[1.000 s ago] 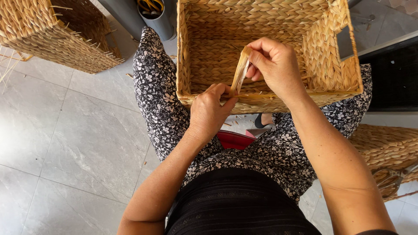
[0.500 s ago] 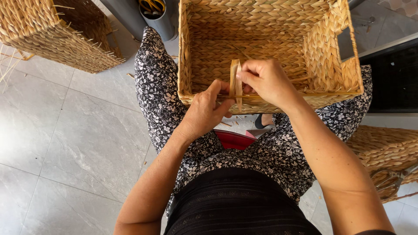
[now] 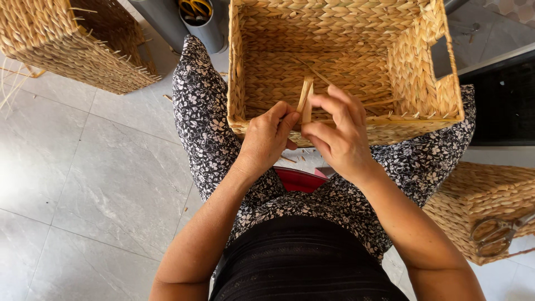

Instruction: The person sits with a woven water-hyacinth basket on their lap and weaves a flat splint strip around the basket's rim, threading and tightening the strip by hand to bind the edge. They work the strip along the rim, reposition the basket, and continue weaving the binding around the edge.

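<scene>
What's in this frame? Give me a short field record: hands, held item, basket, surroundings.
left hand: pinches the base of the straw strip at the basket's near rim
right hand: grips the same strip, fingers curled around it
straw strip: flat, pale, standing up between both hands
woven basket: rectangular, open, resting on the lap, handle cutout in right wall
second basket: on tiled floor, upper left
scissors: lying on a third basket, lower right
</scene>
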Action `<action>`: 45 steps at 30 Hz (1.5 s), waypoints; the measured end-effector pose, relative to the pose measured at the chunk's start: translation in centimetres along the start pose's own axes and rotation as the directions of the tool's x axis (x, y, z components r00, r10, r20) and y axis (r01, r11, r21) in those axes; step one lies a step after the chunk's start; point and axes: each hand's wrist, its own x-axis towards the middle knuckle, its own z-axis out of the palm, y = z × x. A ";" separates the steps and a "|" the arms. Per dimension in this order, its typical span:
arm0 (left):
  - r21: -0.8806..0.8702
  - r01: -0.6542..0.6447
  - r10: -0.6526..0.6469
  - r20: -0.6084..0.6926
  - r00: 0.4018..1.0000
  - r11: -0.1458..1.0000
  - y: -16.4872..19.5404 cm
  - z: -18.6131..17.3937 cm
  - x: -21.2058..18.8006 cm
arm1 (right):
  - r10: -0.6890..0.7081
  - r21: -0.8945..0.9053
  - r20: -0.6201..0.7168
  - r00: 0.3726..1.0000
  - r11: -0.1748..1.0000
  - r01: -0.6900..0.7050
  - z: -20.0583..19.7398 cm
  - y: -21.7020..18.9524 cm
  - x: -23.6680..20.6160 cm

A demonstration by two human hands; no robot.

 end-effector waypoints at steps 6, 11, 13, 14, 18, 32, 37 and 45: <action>0.074 0.072 -0.071 -0.019 0.997 0.995 0.3 0.6 0.9 | 0.058 0.648 0.218 0.974 0.738 -0.189 -6.1 0.3 -2.9; 0.128 0.057 -0.051 -0.049 0.997 0.990 0.2 0.4 0.9 | 0.175 0.686 0.247 0.953 0.663 -0.300 -7.8 1.2 -3.4; 0.119 0.054 -0.046 -0.063 0.997 0.991 0.2 0.4 0.7 | 0.138 0.396 0.185 0.973 0.896 -0.203 -4.8 1.0 -3.0; 0.107 0.044 -0.037 -0.066 0.997 0.993 0.2 0.4 0.6 | 0.060 0.286 0.108 0.992 0.954 -0.089 -3.1 0.8 -2.8; 0.108 0.010 -0.001 -0.079 0.997 0.994 0.1 0.7 0.4 | -0.054 -0.007 -0.028 0.998 0.999 0.054 0.7 -0.3 -3.0; 0.457 -0.413 0.520 -0.134 0.844 0.788 -2.6 0.2 -0.9 | 0.180 0.556 -0.042 0.983 0.821 -0.126 0.4 1.7 -8.4; 0.600 -0.421 0.594 -0.114 0.797 0.680 -2.7 1.6 -1.0 | 0.011 0.453 -0.055 0.998 0.892 0.015 -0.1 -2.5 -6.0; 0.648 -0.393 0.492 0.032 0.870 0.652 -2.6 1.4 -0.7 | -0.011 0.509 -0.073 0.997 0.860 0.046 -2.0 -1.9 1.1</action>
